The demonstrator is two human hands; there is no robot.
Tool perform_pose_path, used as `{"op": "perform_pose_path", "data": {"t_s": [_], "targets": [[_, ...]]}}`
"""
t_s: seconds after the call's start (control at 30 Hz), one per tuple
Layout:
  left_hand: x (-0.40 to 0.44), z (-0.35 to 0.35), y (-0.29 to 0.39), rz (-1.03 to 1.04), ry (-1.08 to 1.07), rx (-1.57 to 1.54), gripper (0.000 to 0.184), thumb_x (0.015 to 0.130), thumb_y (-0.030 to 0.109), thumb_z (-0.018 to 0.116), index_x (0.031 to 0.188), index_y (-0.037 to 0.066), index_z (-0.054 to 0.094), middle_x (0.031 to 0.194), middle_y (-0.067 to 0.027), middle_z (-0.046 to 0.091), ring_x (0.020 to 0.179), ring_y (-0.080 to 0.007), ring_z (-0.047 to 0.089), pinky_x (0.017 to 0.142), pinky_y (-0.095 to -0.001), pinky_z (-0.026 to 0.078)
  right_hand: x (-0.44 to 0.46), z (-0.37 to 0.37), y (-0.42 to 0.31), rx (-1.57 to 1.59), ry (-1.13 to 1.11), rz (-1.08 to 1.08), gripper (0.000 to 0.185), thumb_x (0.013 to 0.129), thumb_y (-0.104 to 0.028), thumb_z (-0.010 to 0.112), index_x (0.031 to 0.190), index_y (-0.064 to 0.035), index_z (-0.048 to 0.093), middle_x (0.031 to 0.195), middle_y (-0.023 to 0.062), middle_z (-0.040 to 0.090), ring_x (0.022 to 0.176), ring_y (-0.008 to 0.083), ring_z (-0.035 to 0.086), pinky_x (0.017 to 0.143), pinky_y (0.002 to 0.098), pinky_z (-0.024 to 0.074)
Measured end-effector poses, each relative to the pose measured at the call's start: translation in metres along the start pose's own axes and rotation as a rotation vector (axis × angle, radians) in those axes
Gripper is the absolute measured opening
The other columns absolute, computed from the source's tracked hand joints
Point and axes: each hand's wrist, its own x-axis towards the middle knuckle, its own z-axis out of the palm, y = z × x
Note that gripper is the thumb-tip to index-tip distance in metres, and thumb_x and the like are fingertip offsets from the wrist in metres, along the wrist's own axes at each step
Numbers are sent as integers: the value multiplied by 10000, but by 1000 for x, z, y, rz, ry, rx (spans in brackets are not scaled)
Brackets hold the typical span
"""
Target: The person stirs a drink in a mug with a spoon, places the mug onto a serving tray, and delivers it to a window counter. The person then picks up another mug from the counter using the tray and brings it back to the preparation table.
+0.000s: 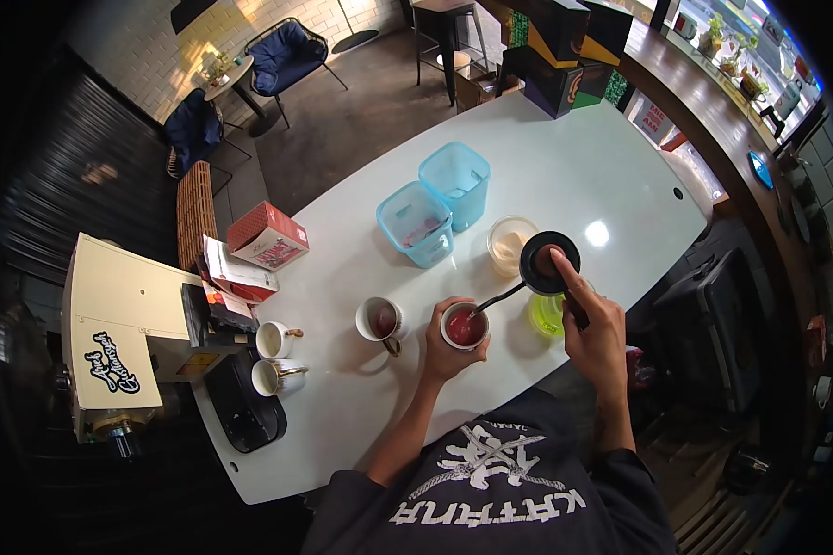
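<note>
At the centre of the frame, the person's left hand (pixel 440 359) has its grip wrapped around a white cup (pixel 487 335) of red liquid (pixel 460 326), above the table (pixel 574 190). Just right of it, the right hand (pixel 598 344) has its grip curled about a black tool (pixel 532 276), one finger laid on the round top; the thin stem slants down left into the cup. How tightly the fingers close beneath that top, I cannot tell.

Left of the left hand stands a second cup (pixel 365 324), dark red inside. A round tub (pixel 529 227) of pale contents and a yellow-green container (pixel 544 319) sit near the tool. Two light-blue bins (pixel 416 231) stand side by side in the upper middle, and a red box (pixel 270 233) lies farther left.
</note>
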Motion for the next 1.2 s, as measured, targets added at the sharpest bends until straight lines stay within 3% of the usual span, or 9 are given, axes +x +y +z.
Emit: {"op": "perform_pose_path", "data": {"t_s": [0.2,0.4,0.57,0.7,0.77,0.9,1.03,1.17,1.2], "targets": [[0,-1,0,19,9,10,749,615,85,886,1253,46,497,1124,-83,647,995,-172,657,906,-323,532,-2,1,2,-7,-11,8,835,784,119,607,1486,-312,475,772,148,625,593,313,579,596,404,476],[0,0,1,12,-10,5,688,637,47,847,1231,19,502,1197,-111,621,1048,-180,635,922,-331,524,-1,-2,0,6,-24,14,833,783,123,606,1487,-302,474,782,152,632,600,318,587,604,403,484],[-1,1,-1,5,3,3,697,638,47,846,1242,21,498,1116,-93,641,998,-166,644,898,-328,530,3,-4,-3,83,17,5,842,771,150,596,1490,-268,468,944,217,676,790,403,674,691,430,506],[0,1,0,11,16,-14,702,639,47,849,1246,22,497,1072,-80,647,978,-164,647,891,-326,533,3,-6,1,131,-38,82,828,782,180,553,1496,-228,458,1067,242,681,944,409,685,792,417,543],[-1,0,0,-15,2,-15,705,641,52,852,1248,22,496,1090,-86,650,983,-163,647,892,-326,532,4,-4,6,264,-17,47,784,810,202,501,1501,-162,443,1223,240,657,1058,351,697,911,374,547],[0,1,2,-13,11,-6,701,644,58,854,1247,21,498,1135,-101,647,992,-162,646,893,-326,531,3,-9,7,424,-34,160,745,833,210,464,1508,-101,424,1342,207,607,1148,281,661,984,333,516],[1,0,5,20,-3,-5,731,623,86,881,1246,46,501,1108,-85,652,967,-167,663,873,-323,543,7,-23,18,597,37,298,744,826,206,485,1515,-64,410,1346,155,589,1104,209,648,931,295,523],[2,1,4,48,19,1,726,623,81,878,1244,46,505,1081,-83,657,947,-168,668,862,-324,546,16,-43,43,447,230,296,763,808,194,508,1518,-67,415,1182,108,641,786,66,597,602,207,451],[2,1,4,50,20,-2,726,623,81,878,1244,46,505,1081,-83,657,947,-168,668,862,-324,546,17,-51,48,393,251,346,764,806,191,519,1518,-68,417,1119,88,656,708,40,555,572,203,431]]}}
